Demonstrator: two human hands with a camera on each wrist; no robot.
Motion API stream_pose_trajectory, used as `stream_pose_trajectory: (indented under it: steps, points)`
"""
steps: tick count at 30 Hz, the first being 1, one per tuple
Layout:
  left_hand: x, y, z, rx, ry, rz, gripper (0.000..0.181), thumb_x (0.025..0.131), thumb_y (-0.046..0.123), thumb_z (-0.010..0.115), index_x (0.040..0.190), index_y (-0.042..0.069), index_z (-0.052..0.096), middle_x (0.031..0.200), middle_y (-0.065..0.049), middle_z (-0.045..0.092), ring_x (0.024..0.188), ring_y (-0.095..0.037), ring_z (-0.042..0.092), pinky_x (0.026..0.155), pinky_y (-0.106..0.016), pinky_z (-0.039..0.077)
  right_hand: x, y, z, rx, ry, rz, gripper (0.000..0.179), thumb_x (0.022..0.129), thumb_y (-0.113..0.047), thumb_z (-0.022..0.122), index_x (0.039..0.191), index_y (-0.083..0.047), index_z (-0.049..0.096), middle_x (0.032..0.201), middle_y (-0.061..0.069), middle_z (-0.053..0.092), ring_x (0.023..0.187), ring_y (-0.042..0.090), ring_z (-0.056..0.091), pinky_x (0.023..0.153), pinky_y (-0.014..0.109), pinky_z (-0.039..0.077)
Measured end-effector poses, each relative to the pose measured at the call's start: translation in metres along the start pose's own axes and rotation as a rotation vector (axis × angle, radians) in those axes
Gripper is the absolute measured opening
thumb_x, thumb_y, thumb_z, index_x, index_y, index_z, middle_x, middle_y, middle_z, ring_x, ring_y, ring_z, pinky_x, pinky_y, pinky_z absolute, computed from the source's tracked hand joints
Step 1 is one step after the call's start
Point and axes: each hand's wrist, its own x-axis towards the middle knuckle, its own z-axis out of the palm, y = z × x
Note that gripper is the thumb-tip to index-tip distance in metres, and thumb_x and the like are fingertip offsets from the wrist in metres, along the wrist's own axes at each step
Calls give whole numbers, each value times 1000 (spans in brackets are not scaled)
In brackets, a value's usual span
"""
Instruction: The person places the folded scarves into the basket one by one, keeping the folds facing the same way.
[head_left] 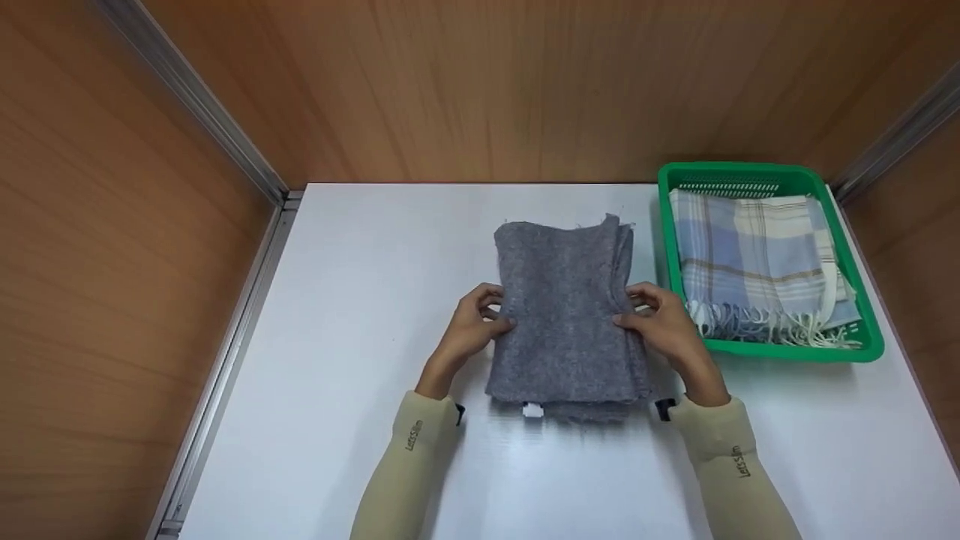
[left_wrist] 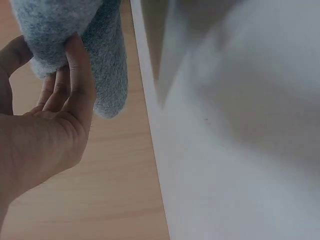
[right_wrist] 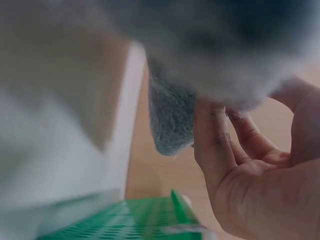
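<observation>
A folded grey scarf of woolly cloth is held between both hands over the white table, its layers showing along the right side and a small white label at the near edge. My left hand pinches the left edge, thumb on top and fingers beneath. On the opposite edge, my right hand grips the cloth the same way. In the left wrist view the grey cloth hangs in a fold past the fingers. The right wrist view has blurred cloth above the fingers.
A green plastic basket stands at the right, close to the right hand. Inside it lies a folded blue and cream plaid scarf with fringes. Wooden panels enclose the white table at the back and sides.
</observation>
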Motion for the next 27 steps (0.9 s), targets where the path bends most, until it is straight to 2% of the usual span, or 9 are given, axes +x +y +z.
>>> stream_pose_trajectory:
  steps: [5, 10, 12, 14, 17, 19, 23, 27]
  points:
    - [1, 11, 4, -9, -1, 25, 40, 89, -7, 70, 128, 0, 59, 121, -16, 70, 89, -20, 62, 68, -27, 55, -5, -10, -9, 1, 5, -2, 55, 100, -6, 71, 149, 7, 49, 139, 21, 53, 97, 10, 61, 75, 24, 53]
    - [6, 22, 12, 15, -10, 50, 42, 91, -6, 72, 131, 0, 59, 124, -16, 70, 93, -20, 63, 71, -28, 55, -11, -16, -22, 2, 17, 1, 57, 102, -8, 70, 152, 5, 46, 150, 24, 47, 123, 28, 58, 81, 21, 52]
    - [9, 26, 16, 20, -17, 63, 42, 92, -5, 72, 131, 0, 59, 125, -16, 70, 95, -20, 63, 73, -29, 55, -13, -17, -28, -9, 24, 3, 59, 102, -10, 69, 154, 4, 45, 153, 24, 45, 129, 29, 54, 82, 20, 51]
    - [12, 30, 20, 15, -25, 73, 43, 92, -5, 72, 132, 0, 59, 125, -16, 70, 96, -21, 63, 74, -29, 55, -15, -18, -35, -12, 31, 4, 59, 103, -10, 68, 155, 3, 44, 154, 24, 44, 125, 24, 57, 82, 21, 52]
    - [16, 35, 27, 6, -38, 83, 43, 92, -4, 71, 133, 0, 58, 125, -16, 70, 96, -21, 63, 73, -30, 56, -19, -18, -44, -30, 46, -4, 59, 104, -12, 68, 156, 3, 44, 153, 23, 43, 110, 7, 60, 80, 22, 52]
    - [19, 38, 32, 1, -47, 90, 43, 92, -3, 72, 133, 1, 58, 125, -15, 70, 96, -21, 64, 73, -30, 56, -20, -19, -50, -29, 55, -13, 59, 104, -11, 67, 156, 3, 43, 152, 23, 43, 100, 0, 60, 78, 22, 53]
    - [24, 43, 41, 0, -61, 107, 43, 92, -3, 72, 133, 1, 59, 125, -15, 70, 97, -21, 64, 74, -30, 57, -23, -19, -62, -44, 72, -29, 59, 104, -10, 66, 156, 4, 42, 150, 22, 43, 96, -1, 58, 74, 22, 52]
    - [28, 46, 50, 1, -69, 120, 44, 91, -4, 72, 132, 1, 59, 124, -15, 70, 97, -21, 65, 74, -30, 57, -27, -19, -71, -83, 92, -23, 60, 105, -12, 67, 157, 3, 42, 152, 23, 43, 103, -1, 55, 77, 20, 52]
